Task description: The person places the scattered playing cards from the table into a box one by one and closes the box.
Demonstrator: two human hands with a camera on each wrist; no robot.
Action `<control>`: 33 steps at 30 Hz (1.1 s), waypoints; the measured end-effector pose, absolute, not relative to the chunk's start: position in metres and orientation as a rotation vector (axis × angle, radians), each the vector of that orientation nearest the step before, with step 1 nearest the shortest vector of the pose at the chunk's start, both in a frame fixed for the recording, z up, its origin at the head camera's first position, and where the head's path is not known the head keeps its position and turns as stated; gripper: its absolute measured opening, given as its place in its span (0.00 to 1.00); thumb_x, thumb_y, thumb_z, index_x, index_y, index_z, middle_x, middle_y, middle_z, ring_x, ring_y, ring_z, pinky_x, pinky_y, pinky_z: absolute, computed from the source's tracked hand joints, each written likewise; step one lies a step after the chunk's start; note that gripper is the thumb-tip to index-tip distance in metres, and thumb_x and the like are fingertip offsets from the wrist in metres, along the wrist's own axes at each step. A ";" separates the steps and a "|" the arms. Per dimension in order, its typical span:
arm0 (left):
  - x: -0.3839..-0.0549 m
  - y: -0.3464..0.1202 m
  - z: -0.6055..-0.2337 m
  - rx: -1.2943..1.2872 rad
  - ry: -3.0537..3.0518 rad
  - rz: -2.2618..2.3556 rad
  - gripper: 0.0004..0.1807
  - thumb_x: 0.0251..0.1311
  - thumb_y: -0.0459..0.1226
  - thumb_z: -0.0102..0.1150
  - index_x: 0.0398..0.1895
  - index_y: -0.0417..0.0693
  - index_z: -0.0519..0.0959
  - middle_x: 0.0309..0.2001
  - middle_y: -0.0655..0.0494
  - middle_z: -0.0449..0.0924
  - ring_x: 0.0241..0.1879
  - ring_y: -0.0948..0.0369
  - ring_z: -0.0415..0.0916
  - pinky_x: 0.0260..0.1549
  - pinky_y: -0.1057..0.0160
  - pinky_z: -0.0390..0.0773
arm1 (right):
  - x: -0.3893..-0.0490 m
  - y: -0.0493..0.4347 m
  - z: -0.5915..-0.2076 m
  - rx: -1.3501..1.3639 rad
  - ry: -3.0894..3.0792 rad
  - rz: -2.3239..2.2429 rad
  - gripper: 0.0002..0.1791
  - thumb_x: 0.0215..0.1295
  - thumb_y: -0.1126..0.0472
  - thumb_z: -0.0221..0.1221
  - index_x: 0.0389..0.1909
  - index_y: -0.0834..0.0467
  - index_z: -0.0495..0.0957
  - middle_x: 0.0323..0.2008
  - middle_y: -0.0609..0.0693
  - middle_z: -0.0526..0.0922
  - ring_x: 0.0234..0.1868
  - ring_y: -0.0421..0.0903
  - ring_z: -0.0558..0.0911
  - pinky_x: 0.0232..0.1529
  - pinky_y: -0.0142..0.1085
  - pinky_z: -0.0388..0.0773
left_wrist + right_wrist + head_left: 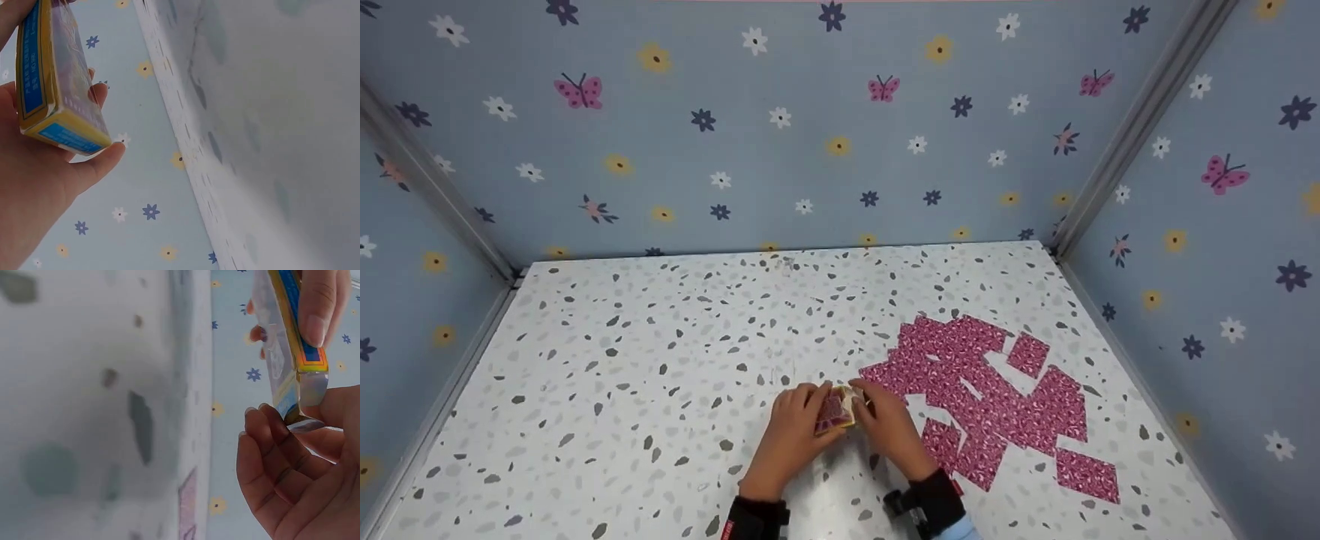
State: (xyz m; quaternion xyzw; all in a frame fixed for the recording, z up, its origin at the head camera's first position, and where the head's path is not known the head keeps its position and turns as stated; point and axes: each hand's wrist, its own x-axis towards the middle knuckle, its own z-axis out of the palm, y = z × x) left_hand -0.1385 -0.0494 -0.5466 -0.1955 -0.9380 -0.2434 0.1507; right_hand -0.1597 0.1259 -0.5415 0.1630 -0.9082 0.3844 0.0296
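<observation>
**A small, light box [833, 412] held by both my hands**

The box is near the front of the table [660, 337], raised above it, left of the scattered cards [945, 367]. My left hand [793, 416] is clamped around its long body, with fingers and thumb on different sides. My right hand [886, 426] pinches the end, where what looks like an end flap [313, 389] stands loose.

I judge the box is thin cardboard: light, rather stiff along its edges, but easy to dent if I squeeze the wide sides. The best hold should be on the narrow sides, near the corners. The flap seems the weakest part, so it wants only a soft pinch.

The narrow side is printed yellow and blue; the wide face shines and may slip a little. Whether it is clear plastic, I cannot tell. The cards are flat rectangles, pink-patterned, overlapping. The table is white, speckled with grey chips.
</observation>
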 end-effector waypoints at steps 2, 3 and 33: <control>-0.138 -0.050 -0.544 -0.587 -2.694 -0.705 0.39 0.47 0.53 0.65 0.60 0.43 0.69 0.48 0.47 0.72 0.48 0.51 0.71 0.54 0.50 0.70 | -0.160 0.128 -0.537 0.515 -2.798 1.180 0.17 0.67 0.62 0.52 0.55 0.60 0.73 0.44 0.54 0.82 0.36 0.44 0.80 0.38 0.34 0.79; -0.138 -0.051 -0.542 -0.600 -2.696 -0.706 0.40 0.46 0.54 0.65 0.60 0.43 0.69 0.48 0.47 0.73 0.48 0.51 0.71 0.54 0.51 0.70 | -0.160 0.130 -0.535 0.525 -2.802 1.181 0.16 0.67 0.62 0.52 0.55 0.59 0.74 0.44 0.54 0.82 0.36 0.43 0.80 0.38 0.33 0.79; -0.124 -0.071 -0.504 -0.532 -2.760 -1.033 0.36 0.48 0.46 0.68 0.59 0.41 0.68 0.52 0.47 0.74 0.47 0.54 0.75 0.48 0.56 0.77 | -0.153 0.217 -0.512 0.187 -3.282 0.972 0.25 0.46 0.67 0.66 0.48 0.65 0.72 0.48 0.60 0.74 0.50 0.57 0.73 0.51 0.50 0.73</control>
